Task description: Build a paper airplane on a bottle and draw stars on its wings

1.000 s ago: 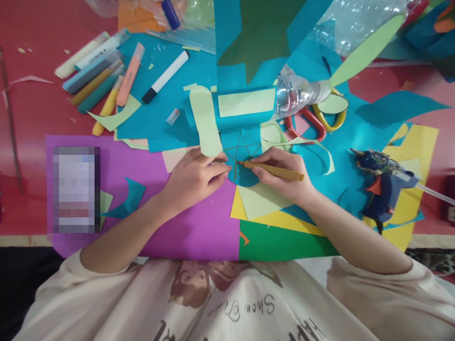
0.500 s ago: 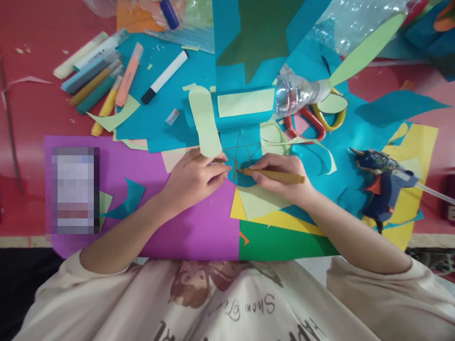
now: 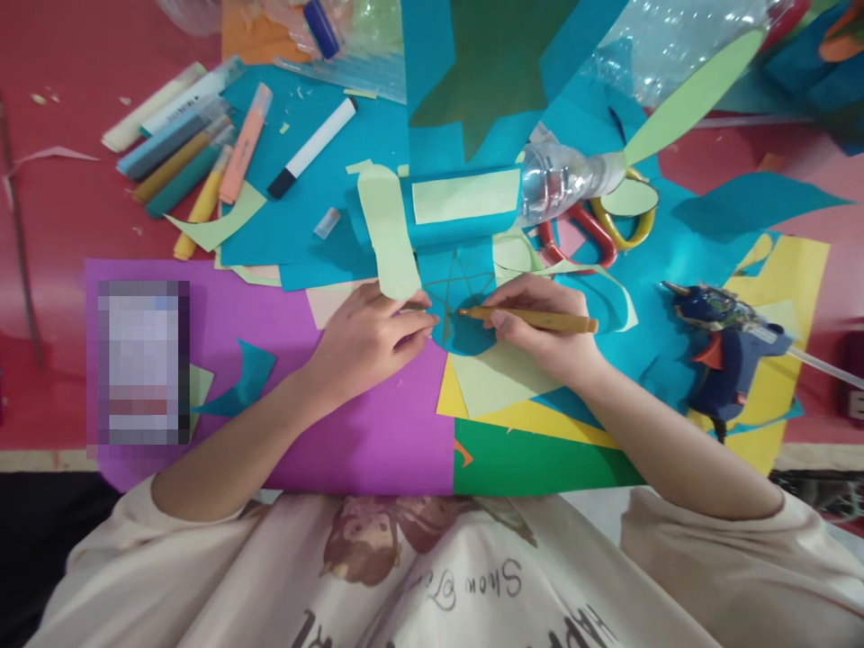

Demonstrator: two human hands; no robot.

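My right hand (image 3: 544, 324) is closed around a brown marker (image 3: 553, 321). Its tip is at the surface of a blue paper piece (image 3: 465, 337), which carries thin crossing lines like a star. At that piece's left edge my left hand (image 3: 371, 337) holds it with fingertips and thumb close together; part of the grip is hidden. A pale green paper strip (image 3: 386, 229) overlaps the left fingers. Just beyond lies a clear plastic bottle (image 3: 557, 183), its body wrapped in blue paper with a pale green rectangle (image 3: 467, 195) on it.
Several markers (image 3: 182, 135) lie at the upper left. Scissors (image 3: 625, 229) lie partly under the bottle, and a hot glue gun (image 3: 729, 360) is at the right. A blurred phone-like object (image 3: 141, 360) rests on purple paper (image 3: 283, 459). A dark star shape (image 3: 492, 72) is at the top.
My right hand and the brown marker have moved slightly right and up across the blue paper. My left hand has stayed in place.
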